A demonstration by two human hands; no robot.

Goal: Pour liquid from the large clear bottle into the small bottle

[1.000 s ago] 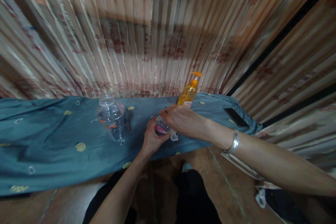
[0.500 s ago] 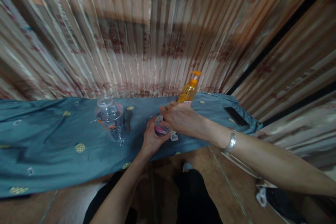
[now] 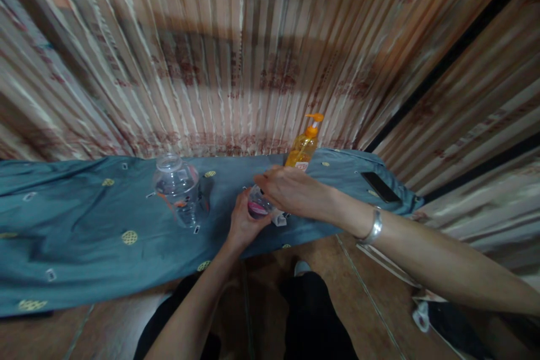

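Observation:
My left hand [image 3: 245, 219] is wrapped round the near left side of a small clear container [image 3: 258, 206] with something pink in or on it. Over the container's right side is my right hand [image 3: 283, 190], fingers bent together; whatever they pinch is too small to make out. A white item [image 3: 279, 217] lies beside the container, partly under my right hand. Behind that hand stands a pump bottle [image 3: 302, 147] of yellow liquid with an orange top. To the left, a large clear plastic bottle [image 3: 177, 188] stands without a cap on the cloth.
A blue-green patterned cloth [image 3: 84, 225] covers the long surface. A dark phone [image 3: 380, 187] lies towards its right end. Behind rises a striped, pleated curtain [image 3: 202, 67]. Below the front edge are my legs and a tiled floor [image 3: 337, 287], with a dark object [image 3: 455, 323] at lower right.
My right hand has shifted slightly left and its fingers have turned a little lower over the container. My left hand keeps its place.

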